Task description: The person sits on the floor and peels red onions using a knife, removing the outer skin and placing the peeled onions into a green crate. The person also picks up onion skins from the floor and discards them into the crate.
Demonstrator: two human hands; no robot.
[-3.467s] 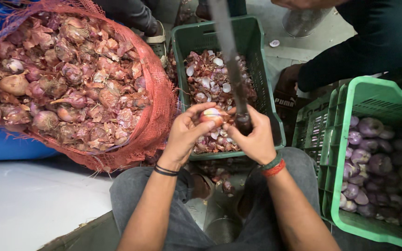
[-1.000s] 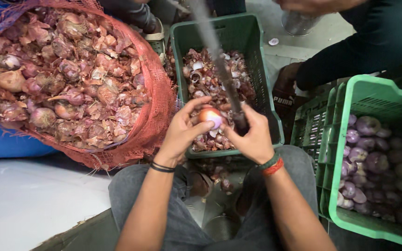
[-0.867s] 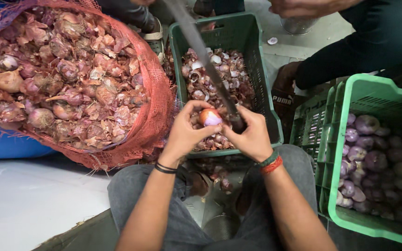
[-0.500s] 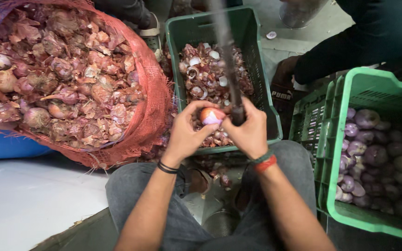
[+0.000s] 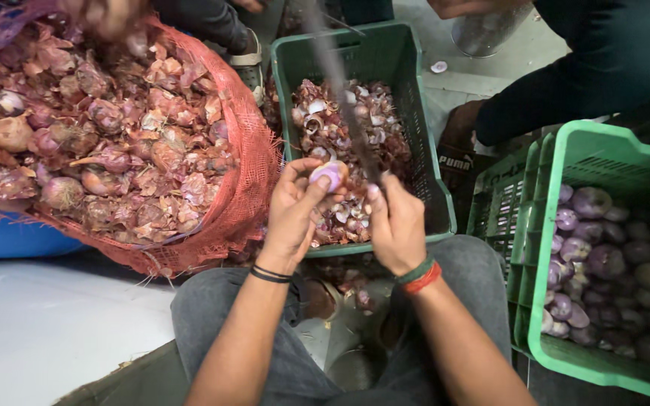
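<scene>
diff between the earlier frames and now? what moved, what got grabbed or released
Little changed. The left hand keeps hold of the onion, turning it so more pale peeled surface shows. The right hand stays on the knife, whose blade swung left and back. Nothing released. The red mesh sack, peel crate and crate of peeled onions stayed put.

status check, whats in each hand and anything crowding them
Left hand pinching peeled onion. Right hand gripping long knife, blade up over peel crate. Nothing blocking.
</scene>
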